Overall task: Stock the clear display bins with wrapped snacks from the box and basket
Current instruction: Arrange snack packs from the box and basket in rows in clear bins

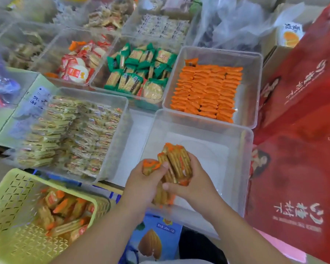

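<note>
- I see two hands, both low in the middle of the view. The left hand (141,184) has its fingers curled round one orange-ended pack (150,166).
- The right hand (191,181) grips a bundle of biscuit packs (176,162) of the same kind, held side by side on edge. There are several, but blur stops me counting them. The two hands meet at this bundle.
- Both hands are over the near left part of the bare-floored bin (245,168), the nearest clear bin on the right.
- One yellow-green basket (17,195) sits at lower left. It holds a loose heap of basket packs (63,208), too jumbled to count.
- I can count five clear bins sharply. Besides the bare-floored one, there is:
  - the pale yellow bin (122,130), just to its left and packed full;
  - the orange bin (251,88), behind it, with neat rows on its left side;
  - the green bin (95,80);
  - the red-and-white bin (51,54).
- More bins stand behind and to the left, too blurred for me to count.
- At least two red printed bags (297,130) crowd against the right walls of the two right-hand bins.
- One blue carton (152,241) with an almond picture lies between the forearms.
- A crumpled plastic bag (236,21) lies at the top.
</note>
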